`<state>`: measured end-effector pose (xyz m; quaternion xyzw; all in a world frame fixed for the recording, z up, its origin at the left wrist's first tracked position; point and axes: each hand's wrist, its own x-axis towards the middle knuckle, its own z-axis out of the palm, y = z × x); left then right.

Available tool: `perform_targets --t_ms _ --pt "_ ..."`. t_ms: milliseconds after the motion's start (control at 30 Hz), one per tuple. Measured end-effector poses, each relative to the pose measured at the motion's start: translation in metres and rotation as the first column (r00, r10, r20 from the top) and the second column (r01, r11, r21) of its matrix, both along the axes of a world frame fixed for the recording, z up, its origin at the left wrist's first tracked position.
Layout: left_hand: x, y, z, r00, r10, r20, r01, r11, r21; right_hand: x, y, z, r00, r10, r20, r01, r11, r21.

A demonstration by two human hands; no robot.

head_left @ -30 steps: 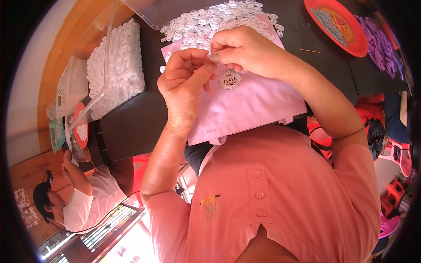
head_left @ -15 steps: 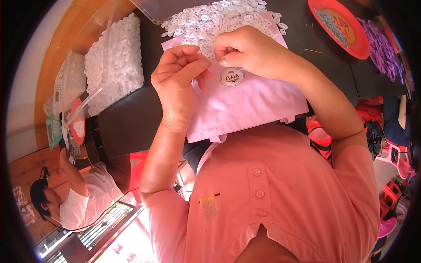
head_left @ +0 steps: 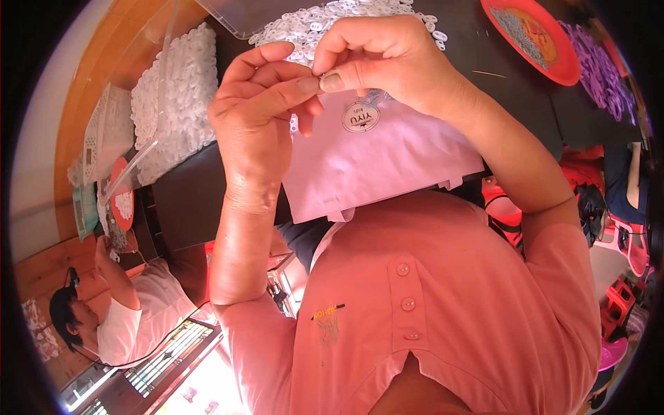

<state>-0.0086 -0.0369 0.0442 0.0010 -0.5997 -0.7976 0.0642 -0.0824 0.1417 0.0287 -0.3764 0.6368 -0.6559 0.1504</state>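
My left hand (head_left: pixel 256 117) and my right hand (head_left: pixel 387 59) are raised together above a dark table (head_left: pixel 187 200). Thumbs and forefingers of both hands meet and pinch a tiny piece (head_left: pixel 319 81); it is too small to make out. Under the hands lies a flat pink bag (head_left: pixel 387 166) with a round white sticker (head_left: pixel 361 117). Just beyond the hands is a heap of small white rings (head_left: pixel 311 24).
A red plate (head_left: pixel 553 52) with small pieces sits at the far right, purple pieces (head_left: pixel 602 69) beside it. Clear bags of white pieces (head_left: pixel 173 97) lie at the left. Another person in a white shirt (head_left: pixel 131 304) works at the lower left. Red stools (head_left: pixel 622 297) stand at the right.
Both hands have lifted a little off the pink bag toward the camera, and their fingertips have closed together on the tiny piece.
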Motion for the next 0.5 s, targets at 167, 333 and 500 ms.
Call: perform_targets --t_ms 167,333,500 --pt "0.001 -0.003 0.006 0.999 -0.020 0.027 0.021 0.998 -0.060 0.002 0.000 0.003 0.998 -0.031 0.048 0.034 0.997 -0.065" --pt "-0.001 -0.021 -0.026 0.874 -0.204 -0.440 -0.421 0.132 -0.897 0.000 -0.006 -0.005 0.971 -0.134 0.200 0.158 0.981 -0.111" --pt "-0.006 -0.022 -0.043 0.872 -0.329 -0.362 -0.412 -0.095 -0.906 -0.002 0.001 -0.001 0.987 -0.082 0.135 0.084 0.996 -0.006"
